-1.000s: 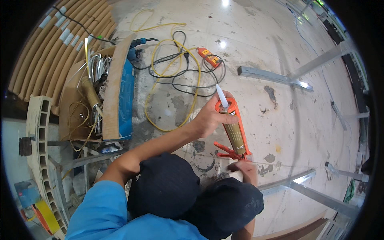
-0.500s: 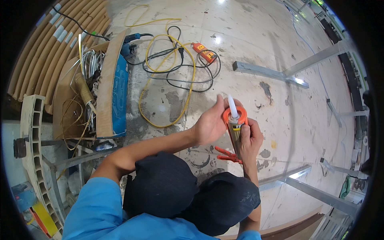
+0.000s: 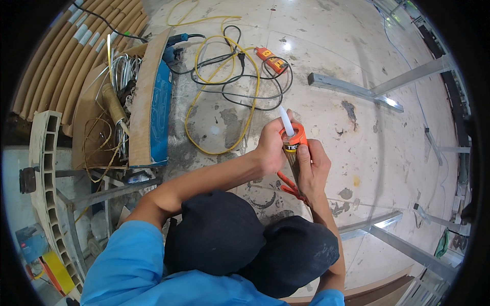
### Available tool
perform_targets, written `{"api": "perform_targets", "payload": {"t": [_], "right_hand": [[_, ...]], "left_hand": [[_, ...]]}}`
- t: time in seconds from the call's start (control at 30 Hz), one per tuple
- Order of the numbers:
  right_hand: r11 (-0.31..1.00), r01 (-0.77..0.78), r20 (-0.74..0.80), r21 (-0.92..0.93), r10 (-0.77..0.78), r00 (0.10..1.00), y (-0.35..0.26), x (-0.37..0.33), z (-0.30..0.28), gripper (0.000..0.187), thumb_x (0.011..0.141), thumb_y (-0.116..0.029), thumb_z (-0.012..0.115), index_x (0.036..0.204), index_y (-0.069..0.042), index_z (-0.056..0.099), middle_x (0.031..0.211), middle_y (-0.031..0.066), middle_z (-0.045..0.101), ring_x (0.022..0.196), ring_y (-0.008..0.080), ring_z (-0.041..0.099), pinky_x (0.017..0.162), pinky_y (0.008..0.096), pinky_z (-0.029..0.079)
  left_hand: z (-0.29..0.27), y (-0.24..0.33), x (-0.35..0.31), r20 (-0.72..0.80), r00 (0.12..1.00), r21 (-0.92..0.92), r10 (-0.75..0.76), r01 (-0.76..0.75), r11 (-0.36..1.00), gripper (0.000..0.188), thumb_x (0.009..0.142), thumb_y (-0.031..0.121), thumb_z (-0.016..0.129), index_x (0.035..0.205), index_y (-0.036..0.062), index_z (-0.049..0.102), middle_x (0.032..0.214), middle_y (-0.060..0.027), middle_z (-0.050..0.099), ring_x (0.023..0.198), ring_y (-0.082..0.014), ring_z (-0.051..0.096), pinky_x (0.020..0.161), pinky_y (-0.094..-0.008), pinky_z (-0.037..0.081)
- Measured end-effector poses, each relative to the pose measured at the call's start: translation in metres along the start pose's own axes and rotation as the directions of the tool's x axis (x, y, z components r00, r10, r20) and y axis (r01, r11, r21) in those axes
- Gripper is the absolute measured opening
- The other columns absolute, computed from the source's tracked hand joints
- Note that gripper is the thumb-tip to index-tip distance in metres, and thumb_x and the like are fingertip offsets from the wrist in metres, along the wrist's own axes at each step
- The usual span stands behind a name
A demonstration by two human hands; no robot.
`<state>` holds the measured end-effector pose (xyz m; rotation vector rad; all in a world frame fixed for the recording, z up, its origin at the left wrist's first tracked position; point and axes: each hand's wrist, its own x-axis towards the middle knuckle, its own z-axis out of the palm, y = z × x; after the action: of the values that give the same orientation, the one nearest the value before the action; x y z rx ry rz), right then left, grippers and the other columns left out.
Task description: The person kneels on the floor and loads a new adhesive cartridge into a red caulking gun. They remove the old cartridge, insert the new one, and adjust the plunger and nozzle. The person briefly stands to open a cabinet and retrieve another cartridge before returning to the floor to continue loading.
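A caulking gun with an orange front ring (image 3: 300,135) is held up in front of my knees. In it sits a sealant cartridge (image 3: 292,159) with a dark label band, its long white nozzle (image 3: 286,121) pointing away from me and slightly left. My right hand (image 3: 313,171) wraps the barrel from the right, thumb along the cartridge just below the ring. My left hand (image 3: 270,147) closes round the ring's left side, with most of its fingers hidden behind it. Below the hands the orange handle and trigger (image 3: 293,190) stick out, gripped by neither hand.
Yellow and black cables (image 3: 250,102) coil across the stained floor beside an orange power strip (image 3: 271,60). At left stands an open cardboard box (image 3: 157,109) of wire and tools, with long cardboard tubes (image 3: 76,56) behind. Metal frames (image 3: 357,93) lie to the right.
My left hand has closed in on the front ring; its fingers were spread beside it before. The gun's nozzle has tipped further left. My view has shifted slightly.
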<state>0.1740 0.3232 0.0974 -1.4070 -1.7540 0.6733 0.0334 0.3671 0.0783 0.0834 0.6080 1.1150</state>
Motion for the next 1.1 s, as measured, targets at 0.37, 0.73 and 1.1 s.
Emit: {"api": "perform_targets", "payload": {"t": [0.37, 0.73, 1.1], "right_hand": [[0.993, 0.070, -0.047, -0.090, -0.075, 0.996, 0.005, -0.017, -0.004, 0.023, 0.103, -0.023, 0.062, 0.092, -0.003, 0.061, 0.080, 0.0164, 0.058, 0.063, 0.0356, 0.058, 0.056, 0.0422, 0.045], [0.999, 0.029, -0.053, -0.017, -0.030, 0.998, 0.006, -0.021, 0.003, 0.031, 0.107, -0.026, 0.054, 0.092, 0.000, 0.060, 0.070, 0.0128, 0.054, 0.062, 0.0210, 0.051, 0.060, 0.0350, 0.042], [0.953, -0.109, -0.030, 0.281, 0.123, 0.992, 0.024, -0.018, -0.004, 0.036, 0.110, -0.028, 0.049, 0.092, 0.001, 0.062, 0.075, 0.0013, 0.056, 0.073, 0.0074, 0.046, 0.064, 0.0288, 0.041]], "left_hand": [[0.020, 0.002, -0.006, -0.084, 0.974, 0.135, -0.209, 0.219, 0.966, 0.040, 0.105, 0.038, 0.057, 0.072, 0.0156, 0.054, 0.066, 0.0055, 0.051, 0.063, -0.0109, 0.047, 0.065, -0.0294, 0.037], [0.012, -0.002, 0.001, -0.116, 0.967, 0.120, -0.228, 0.242, 0.963, 0.037, 0.104, 0.037, 0.058, 0.075, 0.0146, 0.056, 0.067, 0.0044, 0.052, 0.062, -0.0118, 0.048, 0.064, -0.0295, 0.039], [0.006, -0.007, -0.015, 0.153, 0.977, 0.012, -0.151, 0.151, 0.988, 0.042, 0.106, 0.049, 0.051, 0.109, 0.0092, 0.064, 0.096, -0.0024, 0.065, 0.096, -0.0156, 0.062, 0.095, -0.0329, 0.046]]}}
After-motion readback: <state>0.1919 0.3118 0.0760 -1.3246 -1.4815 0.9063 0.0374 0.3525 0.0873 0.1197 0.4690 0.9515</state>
